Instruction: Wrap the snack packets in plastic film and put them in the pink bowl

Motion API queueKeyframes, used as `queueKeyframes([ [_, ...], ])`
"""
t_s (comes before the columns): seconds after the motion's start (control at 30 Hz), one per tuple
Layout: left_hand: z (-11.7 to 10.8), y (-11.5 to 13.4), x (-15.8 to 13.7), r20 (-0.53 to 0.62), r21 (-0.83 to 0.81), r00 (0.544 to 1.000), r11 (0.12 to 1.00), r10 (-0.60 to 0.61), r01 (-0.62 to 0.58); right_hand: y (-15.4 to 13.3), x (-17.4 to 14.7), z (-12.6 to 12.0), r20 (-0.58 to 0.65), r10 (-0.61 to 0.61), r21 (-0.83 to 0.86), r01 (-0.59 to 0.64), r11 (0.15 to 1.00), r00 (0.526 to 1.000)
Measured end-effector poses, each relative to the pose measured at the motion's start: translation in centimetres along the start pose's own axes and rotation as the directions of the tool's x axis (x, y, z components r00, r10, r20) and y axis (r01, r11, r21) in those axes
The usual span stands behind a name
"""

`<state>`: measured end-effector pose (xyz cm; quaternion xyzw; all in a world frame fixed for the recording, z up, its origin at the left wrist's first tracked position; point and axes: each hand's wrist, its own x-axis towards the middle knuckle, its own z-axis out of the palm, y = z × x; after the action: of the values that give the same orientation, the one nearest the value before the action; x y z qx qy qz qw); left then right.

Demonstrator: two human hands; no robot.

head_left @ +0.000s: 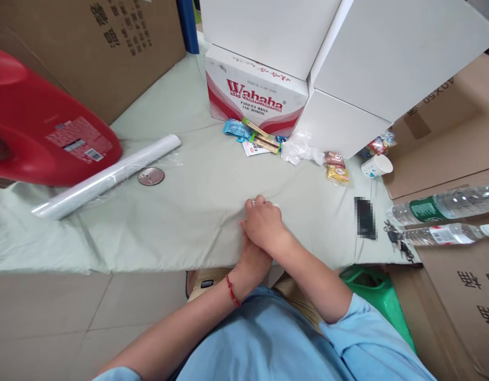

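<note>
My right hand [263, 219] is closed, its fingers curled, near the front edge of the table. Beneath it lies my left hand [254, 259], with a red cord bracelet [233, 291] round its wrist. The right hand covers most of the left fingers, so their pose is hidden. Small white bits show beside the right knuckles, too little to name. Both hands touch each other over the pale green tablecloth [204, 211]. Left of them, some way off, are a round metal disc [151, 176] and a long clear plastic roll [109, 177].
A red jug [49, 121] stands at left. Behind are a Wahaha carton [256, 95], white boxes [387, 47] and snack packets [238, 128]. To the right lie a paper cup [377, 166], a blurred dark object [365, 218], keys [398, 238] and plastic bottles [450, 234].
</note>
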<state>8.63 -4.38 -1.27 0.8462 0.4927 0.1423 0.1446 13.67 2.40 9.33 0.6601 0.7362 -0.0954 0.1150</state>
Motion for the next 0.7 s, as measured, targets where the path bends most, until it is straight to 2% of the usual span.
queueKeyframes([
  [0.2,-0.5,-0.2,0.0,0.042,0.010,0.998,0.999,0.044,-0.044,0.5,1.1,0.3,0.030,0.001,0.000,-0.001,1.000,1.000],
  [0.33,-1.5,-0.8,-1.5,0.039,0.064,0.990,0.988,0.139,-0.142,1.4,-0.2,-0.7,0.028,0.008,0.063,-0.010,0.998,1.000],
  [0.4,-2.2,-1.1,-2.7,0.004,0.083,0.978,0.975,0.207,-0.206,2.8,-1.5,-1.0,0.010,-0.010,0.144,0.009,0.990,1.000],
  [0.47,-3.0,-1.5,-4.0,-0.032,0.089,0.948,0.946,0.317,-0.313,4.7,-3.0,-0.9,-0.013,-0.062,0.325,0.063,0.944,0.998],
  [0.53,-3.9,-2.1,-5.3,-0.069,0.091,0.899,0.900,0.433,-0.426,7.2,-4.5,-0.3,-0.029,-0.102,0.578,0.100,0.810,0.994],
  [0.6,-4.5,-3.2,-6.3,-0.109,0.077,0.863,0.870,0.493,-0.487,10.0,-5.7,0.6,-0.036,-0.066,0.793,0.068,0.606,0.997],
  [0.63,-4.8,-3.9,-6.6,-0.128,0.062,0.866,0.875,0.484,-0.480,11.6,-6.2,1.2,-0.040,-0.010,0.865,0.040,0.500,0.999],
  [0.7,-5.2,-6.0,-6.9,-0.156,0.032,0.902,0.915,0.402,-0.403,15.1,-6.8,2.4,-0.053,0.153,0.953,0.004,0.303,0.987],
])
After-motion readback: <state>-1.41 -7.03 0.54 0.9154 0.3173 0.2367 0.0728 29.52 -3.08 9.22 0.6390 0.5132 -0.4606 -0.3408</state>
